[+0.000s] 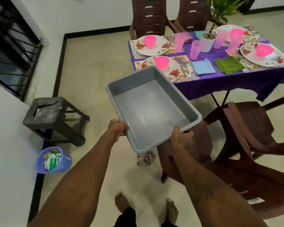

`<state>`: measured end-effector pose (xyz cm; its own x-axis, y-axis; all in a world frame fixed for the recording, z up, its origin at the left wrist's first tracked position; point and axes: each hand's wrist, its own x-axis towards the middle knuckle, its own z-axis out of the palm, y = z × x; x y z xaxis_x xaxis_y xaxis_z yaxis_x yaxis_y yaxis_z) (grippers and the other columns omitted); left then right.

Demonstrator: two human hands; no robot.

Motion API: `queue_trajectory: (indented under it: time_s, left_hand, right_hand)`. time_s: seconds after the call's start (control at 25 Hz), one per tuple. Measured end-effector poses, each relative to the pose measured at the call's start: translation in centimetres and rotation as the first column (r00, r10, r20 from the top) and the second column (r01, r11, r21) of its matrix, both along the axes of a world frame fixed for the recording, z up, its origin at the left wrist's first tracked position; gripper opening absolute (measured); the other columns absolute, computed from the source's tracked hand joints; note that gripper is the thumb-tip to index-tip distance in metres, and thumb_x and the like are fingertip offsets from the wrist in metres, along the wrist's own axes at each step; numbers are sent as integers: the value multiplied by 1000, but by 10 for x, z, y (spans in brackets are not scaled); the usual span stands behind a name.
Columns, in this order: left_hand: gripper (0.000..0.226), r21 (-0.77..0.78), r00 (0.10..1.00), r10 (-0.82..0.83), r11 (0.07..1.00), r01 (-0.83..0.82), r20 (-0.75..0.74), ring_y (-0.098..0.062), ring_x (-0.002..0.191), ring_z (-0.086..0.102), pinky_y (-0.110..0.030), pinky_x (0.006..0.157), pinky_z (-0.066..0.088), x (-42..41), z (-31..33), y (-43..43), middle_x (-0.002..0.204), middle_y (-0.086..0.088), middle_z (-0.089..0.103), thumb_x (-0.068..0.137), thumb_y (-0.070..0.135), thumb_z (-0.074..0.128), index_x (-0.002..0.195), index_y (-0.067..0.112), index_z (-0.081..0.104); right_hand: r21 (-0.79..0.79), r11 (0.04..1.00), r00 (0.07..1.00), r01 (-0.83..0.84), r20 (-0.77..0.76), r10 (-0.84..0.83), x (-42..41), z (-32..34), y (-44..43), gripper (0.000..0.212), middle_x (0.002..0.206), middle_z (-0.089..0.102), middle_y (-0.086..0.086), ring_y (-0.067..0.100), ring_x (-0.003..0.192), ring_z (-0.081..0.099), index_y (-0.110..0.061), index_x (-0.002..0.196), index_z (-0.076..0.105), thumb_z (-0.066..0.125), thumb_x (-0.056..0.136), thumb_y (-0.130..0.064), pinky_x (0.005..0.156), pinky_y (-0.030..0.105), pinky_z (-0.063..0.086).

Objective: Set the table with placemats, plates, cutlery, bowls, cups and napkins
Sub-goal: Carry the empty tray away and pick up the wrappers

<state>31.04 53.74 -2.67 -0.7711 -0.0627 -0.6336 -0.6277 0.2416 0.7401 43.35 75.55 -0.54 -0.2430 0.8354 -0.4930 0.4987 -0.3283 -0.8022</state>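
standing back from the table, the person carries an empty grey tray (152,110) out in front, tilted so its far corner rises toward the table. furthest left, against the wall, sit a dark stool (51,112) and a blue waste bin (53,159) stuffed with packaging, both well apart from the setting. the left hand (117,128) is curled around the tray's near-left rim, thumb on top and fingers hidden beneath; the right hand (180,136) clamps the near-right corner the same way, so the load is shared on two sides and the tray stays steady. its bare inside suggests everything it brought has been handed out. to the right, the purple-clothed table (236,86) looks fully laid: floral plates (152,45) on placemats, a pink bowl (161,62) centred on each, cutlery (184,68) beside the nearest plate, pink cups (195,49) gathered round a potted plant (208,41), and folded napkins in blue (202,67) and green (229,65) between the places. brown chairs (252,133) stand pulled out at the near right. the job appears all but done, with only the tray to put away.
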Motion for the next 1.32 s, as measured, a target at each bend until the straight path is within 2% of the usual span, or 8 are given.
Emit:
queue_trajectory:
  time_s: [0.12,0.24,0.48,0.68,0.84,1.0,1.16,1.32]
  left_hand:
    - [34,-2,1000,23,1000,-23,-21,-36,100,66,-46,77,61,-25,2,-73,111,-16,65,83,-13,71,109,4,57]
    - [35,-51,995,77,996,-80,-60,-33,101,66,-47,80,62,-48,1,-148,115,-13,66,86,-5,71,116,8,59]
    - [39,-152,955,269,946,-286,-122,-34,101,67,-52,86,60,-90,-5,-268,113,-13,68,85,9,71,123,13,62]
    - [30,-132,939,341,930,-343,-40,-29,76,66,-30,46,48,-131,-24,-341,106,-19,69,88,7,70,117,5,62]
    - [30,-115,875,483,868,-483,-25,-29,82,63,-30,59,49,-176,-44,-393,105,-17,68,88,4,71,118,0,66]
    - [49,-30,721,685,727,-686,104,-32,91,67,-41,73,58,-228,-62,-442,106,-14,68,76,9,78,122,-1,64]
    - [51,161,496,817,469,-868,294,-36,108,62,-47,59,60,-266,-99,-480,123,-17,60,82,7,73,131,5,56]
    - [61,279,443,812,356,-892,381,-36,115,60,-45,57,62,-299,-123,-505,131,-17,59,83,9,80,137,10,51]
  right_hand:
    - [-26,998,998,-55,1,55,-29,-1,-66,39,100,63,6,24,82,63,-10,115,56,70,83,-27,72,37,56]
    - [-117,968,971,-223,61,231,-63,-20,-134,35,94,71,7,28,79,71,-20,92,60,63,70,-47,74,46,64]
    - [-253,943,974,-217,11,227,-144,-15,-254,24,90,61,5,16,67,58,-10,106,57,68,87,-18,59,32,49]
    - [-377,893,967,-245,-27,254,-228,-27,-330,29,94,64,9,23,70,65,-6,103,57,68,77,-15,53,33,57]
    - [-495,820,956,-289,-101,276,-298,-44,-400,44,99,68,10,30,79,73,-4,111,61,70,69,-16,59,35,62]
    - [-539,783,948,-311,-112,299,-362,-57,-460,52,95,66,9,31,80,72,-6,116,60,73,67,-17,72,45,65]
    - [-549,779,947,-302,-78,313,-410,-70,-514,45,92,63,11,29,81,69,-4,112,58,77,72,-14,77,43,64]
    - [-571,774,952,-273,-42,304,-448,-103,-575,21,83,60,10,24,68,64,-2,95,55,69,80,-3,83,47,62]
